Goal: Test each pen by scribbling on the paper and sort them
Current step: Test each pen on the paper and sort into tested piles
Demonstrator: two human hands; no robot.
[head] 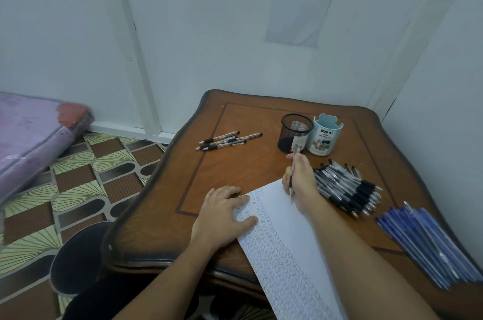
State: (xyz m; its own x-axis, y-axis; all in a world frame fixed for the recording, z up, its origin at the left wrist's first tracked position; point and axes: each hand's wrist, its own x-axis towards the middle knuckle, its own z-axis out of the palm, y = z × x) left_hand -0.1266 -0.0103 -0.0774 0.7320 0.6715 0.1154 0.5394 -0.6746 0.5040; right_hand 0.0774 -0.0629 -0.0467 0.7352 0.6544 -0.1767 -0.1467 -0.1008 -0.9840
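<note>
Readable lettering: one label only

The pale blue cup [324, 136], at one o'clock on the table [235, 115], reads "DIY" with "DESK ORGANIZER" beneath. The printed sheet [303, 0] on the wall at twelve o'clock is too blurred to read.

Brown wooden surface [235, 170] with dark inlaid border. Black mesh cup [294, 134] stands toward the far edge; pale blue organizer [324, 136] just beside it, right; four pens [224, 140] to its left; heap of clear-barrelled pens [347, 189] nearer, right; blue pens [428, 241] nearer still, farther right; scribbled paper [282, 241] in front of it, overhanging the near edge.
</note>
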